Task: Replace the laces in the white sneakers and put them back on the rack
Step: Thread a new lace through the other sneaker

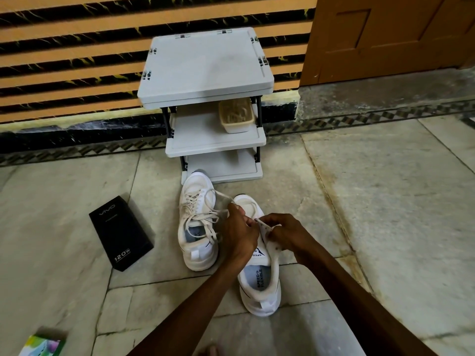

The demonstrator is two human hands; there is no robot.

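Two white sneakers stand on the stone floor in front of the grey rack point(205, 73). The left sneaker point(198, 227) is laced, its lace ends lying loose over the shoe. The right sneaker point(262, 281) is nearer to me, with its tongue pulled up. My left hand point(240, 236) pinches a white lace point(218, 195) that runs up and left from it. My right hand point(285, 233) grips the eyelet flap of the right sneaker, where the lace tip pokes out between the two hands.
A black phone box point(120, 233) lies on the floor left of the shoes. A colourful small box point(42, 346) sits at the bottom left corner. A beige container point(236, 115) rests on the rack's middle shelf. A striped wall and a wooden door point(385, 34) stand behind.
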